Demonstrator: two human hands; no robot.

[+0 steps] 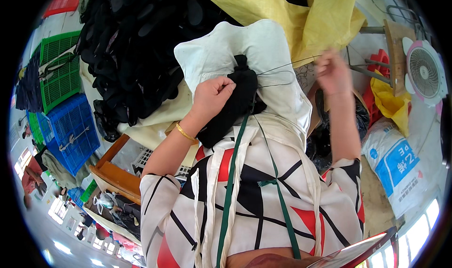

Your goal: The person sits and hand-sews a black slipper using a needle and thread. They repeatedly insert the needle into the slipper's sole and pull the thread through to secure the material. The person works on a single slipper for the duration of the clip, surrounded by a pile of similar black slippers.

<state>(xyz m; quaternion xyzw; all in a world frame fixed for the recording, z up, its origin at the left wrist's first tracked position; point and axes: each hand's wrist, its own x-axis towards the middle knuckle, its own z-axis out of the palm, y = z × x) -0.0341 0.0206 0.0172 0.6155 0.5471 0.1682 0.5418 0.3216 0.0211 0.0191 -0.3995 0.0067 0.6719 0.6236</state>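
Observation:
My left hand (pixel 213 97) is closed in a pinch on a black cloth piece (pixel 242 87), which looks like a shoe upper, though its exact kind is unclear. It rests over a white cloth (pixel 226 44) spread on my lap. From its right side a dark thread (pixel 287 65) runs out taut to my right hand (pixel 332 72), with a second strand looping lower over the white cloth. My right hand is raised well to the right, blurred, its fingers curled together at the thread's end. Whether a needle is in those fingers cannot be made out.
A big heap of black shoe-like pieces (pixel 136 47) lies ahead on the left. Yellow sheeting (pixel 282 7) hangs at the far side. Blue crates (pixel 70 131) and an orange wooden stool (pixel 115 174) are left; a fan (pixel 423 68) and white-blue sack (pixel 393 164) right.

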